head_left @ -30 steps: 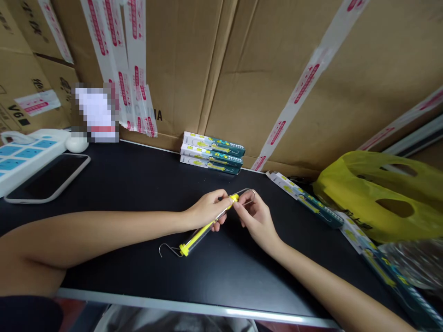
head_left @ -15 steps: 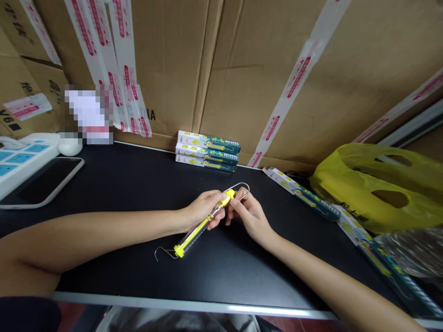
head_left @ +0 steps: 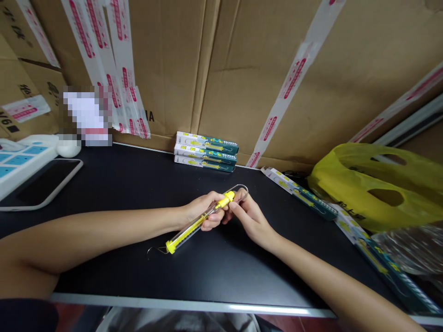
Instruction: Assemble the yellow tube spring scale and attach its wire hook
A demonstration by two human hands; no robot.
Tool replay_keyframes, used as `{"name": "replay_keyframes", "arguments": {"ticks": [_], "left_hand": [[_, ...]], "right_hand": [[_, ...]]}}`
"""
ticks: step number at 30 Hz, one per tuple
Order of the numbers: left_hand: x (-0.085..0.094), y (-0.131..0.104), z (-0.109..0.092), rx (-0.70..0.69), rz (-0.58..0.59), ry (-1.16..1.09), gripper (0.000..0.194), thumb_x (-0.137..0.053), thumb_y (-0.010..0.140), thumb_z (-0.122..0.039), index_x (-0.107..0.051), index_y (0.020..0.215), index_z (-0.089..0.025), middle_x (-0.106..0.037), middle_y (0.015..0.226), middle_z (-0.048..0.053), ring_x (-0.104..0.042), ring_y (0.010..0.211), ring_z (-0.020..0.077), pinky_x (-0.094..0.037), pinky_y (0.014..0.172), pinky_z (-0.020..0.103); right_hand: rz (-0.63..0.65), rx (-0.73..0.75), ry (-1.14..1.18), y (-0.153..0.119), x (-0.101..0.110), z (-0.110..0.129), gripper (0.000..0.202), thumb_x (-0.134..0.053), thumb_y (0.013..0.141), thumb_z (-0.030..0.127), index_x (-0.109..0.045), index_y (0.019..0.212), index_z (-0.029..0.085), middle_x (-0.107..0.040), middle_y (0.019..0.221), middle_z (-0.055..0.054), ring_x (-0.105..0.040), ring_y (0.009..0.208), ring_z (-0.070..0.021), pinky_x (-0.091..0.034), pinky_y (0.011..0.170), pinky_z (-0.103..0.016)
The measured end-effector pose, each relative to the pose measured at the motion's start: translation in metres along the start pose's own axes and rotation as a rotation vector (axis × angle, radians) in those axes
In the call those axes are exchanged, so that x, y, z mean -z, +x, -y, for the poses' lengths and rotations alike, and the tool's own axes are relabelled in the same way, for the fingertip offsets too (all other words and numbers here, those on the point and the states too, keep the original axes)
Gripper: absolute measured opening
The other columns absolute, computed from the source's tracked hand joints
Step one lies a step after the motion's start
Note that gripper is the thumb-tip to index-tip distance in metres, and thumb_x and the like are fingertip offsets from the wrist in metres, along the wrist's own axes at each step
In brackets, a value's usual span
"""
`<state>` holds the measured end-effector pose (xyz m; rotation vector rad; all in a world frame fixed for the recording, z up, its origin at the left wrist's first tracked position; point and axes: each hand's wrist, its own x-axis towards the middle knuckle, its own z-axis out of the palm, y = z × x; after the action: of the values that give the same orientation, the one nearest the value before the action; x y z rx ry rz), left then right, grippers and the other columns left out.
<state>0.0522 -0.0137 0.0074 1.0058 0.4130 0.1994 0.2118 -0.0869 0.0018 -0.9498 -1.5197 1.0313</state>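
A spring scale [head_left: 188, 230] with a clear tube, yellow ends and a yellow inner part lies slanted above the black table. My left hand [head_left: 204, 210] is closed around its upper part. A thin wire hook hangs out of its lower left end. From its yellow top a bent metal loop [head_left: 241, 186] curves over to the right. My right hand [head_left: 251, 216] is closed at the top end, thumb and fingers pinching by the loop and the yellow cap. Its fingertips are partly hidden, but they touch the scale.
Several printed spring scale boxes [head_left: 206, 154] are stacked at the back. Two more boxes, one of them [head_left: 299, 192] nearer the back, lie on the right beside a yellow plastic bag [head_left: 332, 184]. A phone [head_left: 41, 184] and a white power strip [head_left: 20, 159] are at left. Cardboard [head_left: 166, 69] stands behind.
The spring scale has tilted a little flatter, its lower end shifting left and slightly up. Both hands still grip it near the top.
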Motion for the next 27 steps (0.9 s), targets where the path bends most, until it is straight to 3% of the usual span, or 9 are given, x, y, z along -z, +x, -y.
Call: {"name": "replay_keyframes", "arguments": {"ticks": [4, 10, 19, 24, 27], "left_hand": [[0.001, 0.000, -0.002, 0.008, 0.024, -0.026, 0.034, -0.032, 0.090, -0.039, -0.049, 0.069, -0.018, -0.040, 0.037, -0.007, -0.030, 0.025, 0.0084, -0.028, 0.026, 0.017], [0.007, 0.002, -0.005, 0.137, 0.121, -0.106, 0.042, -0.027, 0.094, -0.043, -0.049, 0.068, -0.019, -0.038, 0.036, -0.006, -0.029, 0.023, 0.0090, -0.026, 0.026, 0.017], [0.010, 0.000, -0.008, 0.119, 0.172, -0.102, 0.046, -0.026, 0.098, -0.045, -0.052, 0.072, -0.018, -0.038, 0.039, -0.006, -0.027, 0.024, 0.0084, -0.027, 0.025, 0.016], [0.006, -0.004, -0.011, 0.117, 0.161, -0.089, 0.058, -0.011, 0.102, -0.044, -0.053, 0.071, -0.017, -0.040, 0.039, -0.004, -0.032, 0.024, 0.0093, -0.030, 0.026, 0.017], [0.008, -0.005, -0.011, 0.142, 0.192, -0.105, 0.061, -0.012, 0.102, -0.048, -0.051, 0.066, -0.017, -0.037, 0.038, -0.004, -0.030, 0.024, 0.0088, -0.028, 0.026, 0.016]], "right_hand": [[-0.024, 0.004, -0.012, 0.000, 0.002, 0.000, 0.024, -0.057, 0.094, 0.042, -0.048, 0.084, 0.022, -0.053, 0.075, 0.003, -0.053, 0.061, -0.0090, -0.053, 0.057, -0.025], [-0.046, -0.013, -0.074, 0.003, 0.000, 0.004, 0.032, -0.061, 0.089, 0.048, -0.051, 0.076, 0.021, -0.050, 0.063, 0.004, -0.048, 0.053, -0.0092, -0.050, 0.050, -0.024], [-0.078, 0.044, -0.189, 0.006, 0.006, 0.009, 0.030, -0.065, 0.087, 0.045, -0.053, 0.074, 0.021, -0.055, 0.063, 0.003, -0.052, 0.057, -0.0106, -0.047, 0.057, -0.026], [-0.079, 0.007, -0.093, 0.008, 0.008, 0.006, 0.032, -0.066, 0.086, 0.047, -0.054, 0.074, 0.020, -0.060, 0.066, 0.002, -0.052, 0.054, -0.0093, -0.048, 0.055, -0.025], [-0.083, -0.041, -0.008, 0.009, 0.007, 0.005, 0.032, -0.068, 0.084, 0.047, -0.053, 0.074, 0.020, -0.061, 0.068, 0.002, -0.053, 0.053, -0.0089, -0.051, 0.054, -0.025]]}}
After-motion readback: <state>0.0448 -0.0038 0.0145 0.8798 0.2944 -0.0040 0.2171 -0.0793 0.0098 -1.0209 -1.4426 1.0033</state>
